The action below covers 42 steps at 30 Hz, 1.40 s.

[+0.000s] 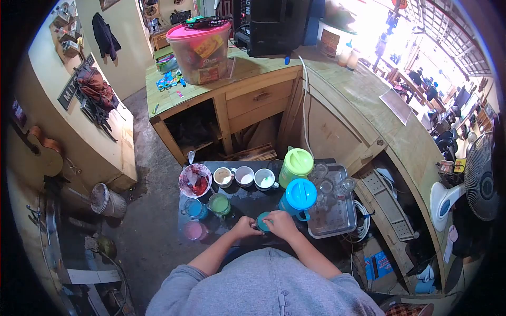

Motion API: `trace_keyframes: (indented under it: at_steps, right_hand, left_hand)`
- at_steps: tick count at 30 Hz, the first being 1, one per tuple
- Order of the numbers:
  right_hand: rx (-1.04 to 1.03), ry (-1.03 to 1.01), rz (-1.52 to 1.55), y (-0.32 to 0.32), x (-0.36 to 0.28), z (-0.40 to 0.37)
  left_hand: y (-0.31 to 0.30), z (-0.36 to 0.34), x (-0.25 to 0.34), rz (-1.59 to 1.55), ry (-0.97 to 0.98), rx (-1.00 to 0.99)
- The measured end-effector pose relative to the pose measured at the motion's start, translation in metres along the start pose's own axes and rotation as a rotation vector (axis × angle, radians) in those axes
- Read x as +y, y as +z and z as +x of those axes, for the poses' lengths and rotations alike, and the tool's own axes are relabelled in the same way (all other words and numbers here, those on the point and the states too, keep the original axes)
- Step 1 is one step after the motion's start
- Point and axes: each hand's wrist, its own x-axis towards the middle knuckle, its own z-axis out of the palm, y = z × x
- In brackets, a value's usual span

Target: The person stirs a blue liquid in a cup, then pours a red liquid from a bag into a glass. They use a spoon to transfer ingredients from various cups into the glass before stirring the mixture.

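Note:
On the dark low table point(246, 203), a glass of teal liquid point(263, 221) stands between my hands. My left hand point(245, 227) is closed at the glass's left side, around what looks like its handle. My right hand point(280, 223) reaches over the rim from the right, fingers pressed together; what they pinch is too small to name. To the left are glasses of green point(219, 204), blue point(195, 208) and pink liquid point(194, 230). Behind stand three white cups point(244, 176) and a bowl with red contents point(195, 181).
A green-lidded pitcher point(297, 164) and a blue-lidded pitcher point(299, 196) stand right of the cups. Beside them a metal tray point(332, 225) holds several clear glasses. A wooden counter point(247, 71) curves behind, bearing a pink-lidded bucket point(199, 55). A fan point(477, 176) is at far right.

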Motion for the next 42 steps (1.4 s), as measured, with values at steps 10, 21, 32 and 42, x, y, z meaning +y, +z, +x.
trace_keyframes:
  at_steps: [10,21,32,42]
  right_hand:
    - [0.075,-0.015,0.025,0.001,-0.004,0.005]
    - [0.113,0.009,0.195,-0.005,-0.002,0.008]
    - [0.072,0.016,0.232,-0.004,0.004,0.006]
    - [0.043,0.005,0.036,-0.002,0.008,0.003]
  left_hand:
    - [0.000,0.000,0.000,-0.037,0.015,0.004]
    - [-0.002,-0.002,0.005,-0.044,-0.005,-0.001]
    - [-0.002,-0.002,0.004,-0.021,0.009,0.005]
    - [-0.002,-0.003,0.005,-0.028,0.003,0.008]
